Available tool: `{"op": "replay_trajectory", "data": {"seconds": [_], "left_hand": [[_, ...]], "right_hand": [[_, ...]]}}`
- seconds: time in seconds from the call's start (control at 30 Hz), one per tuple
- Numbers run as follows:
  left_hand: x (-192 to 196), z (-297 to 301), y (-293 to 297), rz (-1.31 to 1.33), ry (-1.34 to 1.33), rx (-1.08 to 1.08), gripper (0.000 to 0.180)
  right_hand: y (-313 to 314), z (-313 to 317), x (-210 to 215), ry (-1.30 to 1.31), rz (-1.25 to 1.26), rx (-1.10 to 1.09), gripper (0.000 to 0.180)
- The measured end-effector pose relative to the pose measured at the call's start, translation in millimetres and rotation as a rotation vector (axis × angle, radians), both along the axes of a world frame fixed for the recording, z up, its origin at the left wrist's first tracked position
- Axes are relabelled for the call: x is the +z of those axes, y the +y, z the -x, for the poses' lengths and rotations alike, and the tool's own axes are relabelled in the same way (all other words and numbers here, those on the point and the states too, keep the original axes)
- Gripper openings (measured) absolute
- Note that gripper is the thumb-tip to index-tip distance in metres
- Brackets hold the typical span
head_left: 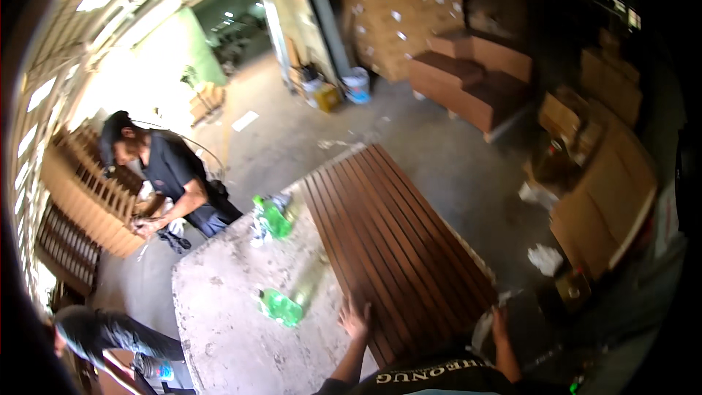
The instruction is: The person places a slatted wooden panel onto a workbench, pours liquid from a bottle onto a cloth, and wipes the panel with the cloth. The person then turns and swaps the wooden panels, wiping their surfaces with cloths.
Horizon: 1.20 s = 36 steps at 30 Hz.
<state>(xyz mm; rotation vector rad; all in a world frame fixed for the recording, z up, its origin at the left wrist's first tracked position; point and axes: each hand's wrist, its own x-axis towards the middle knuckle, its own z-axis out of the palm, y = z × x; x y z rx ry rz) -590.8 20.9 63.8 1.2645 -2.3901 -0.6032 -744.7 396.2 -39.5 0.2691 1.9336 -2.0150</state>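
A dark brown slatted wooden panel [402, 249] lies on the pale, stained tabletop [219, 307], its long slats running away from me. My left hand [355, 320] rests at the panel's near left edge with its fingers spread. Off the near right corner is my right hand [500, 325], its fingers stretched upward and somewhat blurred. Beside it is a whitish thing [481, 333], too unclear to name. On the tabletop left of the panel, a green plastic bottle [281, 308] lies on its side. Another green bottle [275, 219] is farther back.
At the left a person [172, 175] handles stacked slatted panels [91, 183]; another person [110, 333] bends nearby. Brown stacked blocks [475, 77] and a bucket [356, 86] stand beyond the table. Cardboard [603, 183] and a white bag [545, 259] lie at the right.
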Motion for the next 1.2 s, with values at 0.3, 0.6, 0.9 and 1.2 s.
{"op": "replay_trajectory", "data": {"seconds": [0.3, 0.6, 0.9, 1.2], "left_hand": [[-2, 18, -7, 0.119, 0.059, 0.124, 0.075], [-16, -17, 32, 0.092, -0.023, 0.183, 0.044], [-23, -41, 47, -0.114, 0.155, 0.145, 0.039], [-71, -51, 37, -0.025, -0.145, 0.329, 0.036]], "right_hand": [[-26, 59, -28, 0.238, -0.222, 0.058, 0.077], [-2, 126, 47, 0.315, -0.53, 0.793, 0.057], [-20, 121, 81, 0.303, -0.268, 0.776, 0.053], [-34, 134, 46, 0.415, -0.428, 0.751, 0.045]]}}
